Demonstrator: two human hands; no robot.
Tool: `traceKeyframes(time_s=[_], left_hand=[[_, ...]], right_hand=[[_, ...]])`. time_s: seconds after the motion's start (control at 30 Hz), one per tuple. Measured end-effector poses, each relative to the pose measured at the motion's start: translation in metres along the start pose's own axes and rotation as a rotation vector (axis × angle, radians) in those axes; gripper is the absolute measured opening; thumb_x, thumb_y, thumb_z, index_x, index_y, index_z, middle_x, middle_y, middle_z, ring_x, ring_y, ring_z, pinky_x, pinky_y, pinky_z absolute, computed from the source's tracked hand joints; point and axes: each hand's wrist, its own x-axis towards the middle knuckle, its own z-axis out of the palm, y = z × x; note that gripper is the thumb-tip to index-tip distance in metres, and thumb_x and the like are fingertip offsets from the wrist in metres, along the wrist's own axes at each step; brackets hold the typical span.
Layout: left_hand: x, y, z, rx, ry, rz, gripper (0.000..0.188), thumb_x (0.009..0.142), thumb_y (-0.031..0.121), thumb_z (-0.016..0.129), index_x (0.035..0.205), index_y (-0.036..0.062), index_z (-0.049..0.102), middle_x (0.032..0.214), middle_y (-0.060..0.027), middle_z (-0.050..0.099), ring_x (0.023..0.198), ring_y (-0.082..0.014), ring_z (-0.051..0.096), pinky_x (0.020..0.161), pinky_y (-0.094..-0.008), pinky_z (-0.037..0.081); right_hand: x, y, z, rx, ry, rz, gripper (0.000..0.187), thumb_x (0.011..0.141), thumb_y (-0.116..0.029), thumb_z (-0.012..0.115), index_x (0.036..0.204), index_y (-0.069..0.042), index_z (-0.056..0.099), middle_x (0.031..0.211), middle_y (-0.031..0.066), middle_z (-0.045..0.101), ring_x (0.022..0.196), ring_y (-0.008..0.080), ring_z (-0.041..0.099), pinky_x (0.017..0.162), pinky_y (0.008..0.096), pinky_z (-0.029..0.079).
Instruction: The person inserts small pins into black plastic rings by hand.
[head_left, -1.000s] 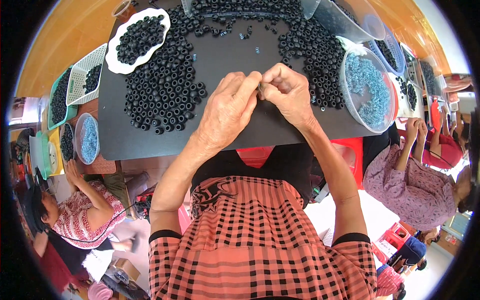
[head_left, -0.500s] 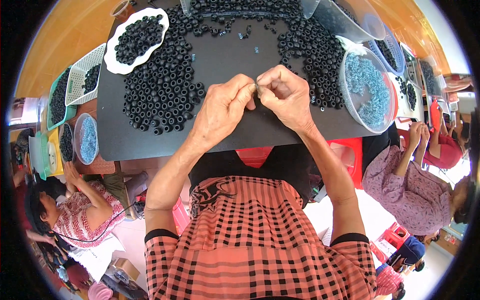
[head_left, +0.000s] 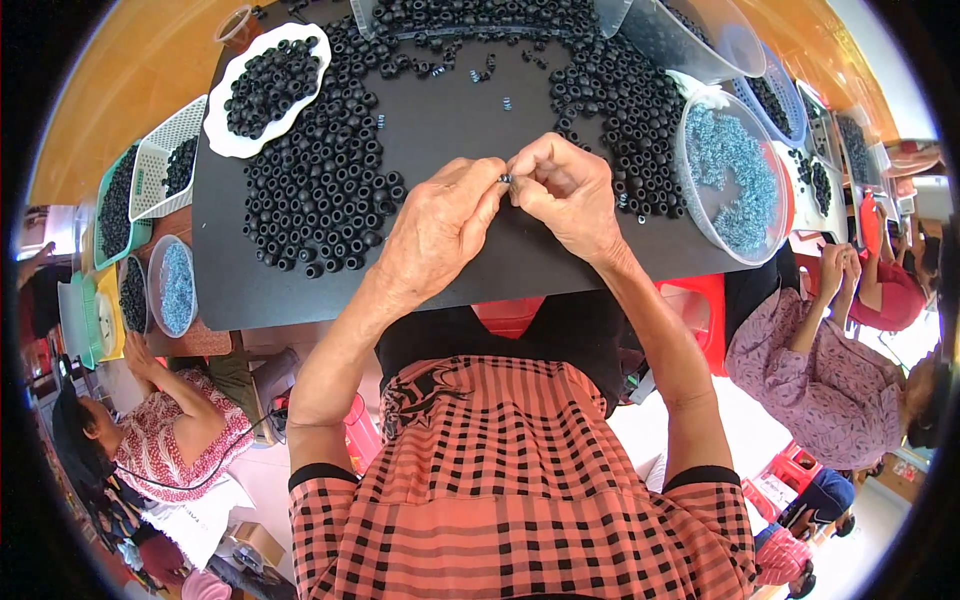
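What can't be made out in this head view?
In the head view:
Small piece between left hand and right hand: tiny, partly covered by them.
Clear bin, upper right: cut off by the upper edge.
Black pieces on white plate: exact count hidden by overlap.

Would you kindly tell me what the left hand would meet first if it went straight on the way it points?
The left hand would probably meet the right hand first, just across the small dark piece between them; whether the hands touch is unclear.
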Motion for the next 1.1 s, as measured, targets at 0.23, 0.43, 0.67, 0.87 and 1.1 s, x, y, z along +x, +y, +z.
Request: traceKeyframes(time_s=[0.23, 0.43, 0.67, 0.87, 1.1], left_hand=[[0.0, -0.01, -0.003, -0.45, -0.193, -0.316, 0.031, 0.101, 0.022, 0.043, 0.088, -0.0011, 0.059, 0.066, -0.0053, 0.062, 0.066, -0.0121, 0.058, 0.063, -0.0283, 0.046], [-0.003, -0.007, 0.002, -0.388, -0.053, -0.325, 0.022, 0.099, 0.017, 0.047, 0.092, -0.0008, 0.058, 0.067, -0.0058, 0.062, 0.064, -0.013, 0.058, 0.062, -0.0279, 0.046], [-0.003, 0.002, 0.003, -0.219, -0.028, -0.228, 0.009, 0.093, 0.007, 0.053, 0.095, -0.0014, 0.054, 0.073, -0.0125, 0.058, 0.064, -0.022, 0.058, 0.06, -0.0336, 0.047], [-0.001, 0.003, 0.004, -0.088, -0.006, -0.101, 0.007, 0.09, 0.004, 0.054, 0.095, -0.0007, 0.053, 0.076, -0.0149, 0.055, 0.07, -0.0288, 0.058, 0.064, -0.0373, 0.047], [0.002, -0.004, -0.008, -0.373, -0.241, -0.356, 0.026, 0.098, 0.02, 0.045, 0.086, -0.0011, 0.055, 0.068, -0.0097, 0.059, 0.063, -0.0196, 0.056, 0.059, -0.0313, 0.044]], right_hand=[[-0.001, -0.003, 0.003, 0.075, -0.039, -0.005, 0.01, 0.084, 0.008, 0.055, 0.091, 0.002, 0.056, 0.085, 0.0041, 0.06, 0.075, 0.0084, 0.057, 0.066, 0.0222, 0.048], [-0.001, -0.002, 0.005, 0.06, -0.002, -0.01, 0.013, 0.084, 0.009, 0.056, 0.094, 0.0, 0.057, 0.087, 0.003, 0.06, 0.078, 0.0086, 0.058, 0.068, 0.0222, 0.048], [0.001, 0.001, 0.008, 0.068, 0.058, -0.066, 0.01, 0.083, 0.004, 0.061, 0.091, -0.002, 0.058, 0.079, -0.0026, 0.06, 0.071, 0.0031, 0.056, 0.062, 0.0191, 0.047], [0.001, 0.003, 0.006, 0.028, 0.077, -0.073, 0.01, 0.082, 0.004, 0.061, 0.089, -0.002, 0.058, 0.076, -0.0034, 0.059, 0.069, 0.0021, 0.054, 0.059, 0.0179, 0.045], [-0.001, -0.001, 0.002, 0.065, -0.005, 0.008, 0.01, 0.083, 0.009, 0.055, 0.089, 0.001, 0.055, 0.084, 0.0036, 0.059, 0.073, 0.0077, 0.056, 0.066, 0.0222, 0.048]])
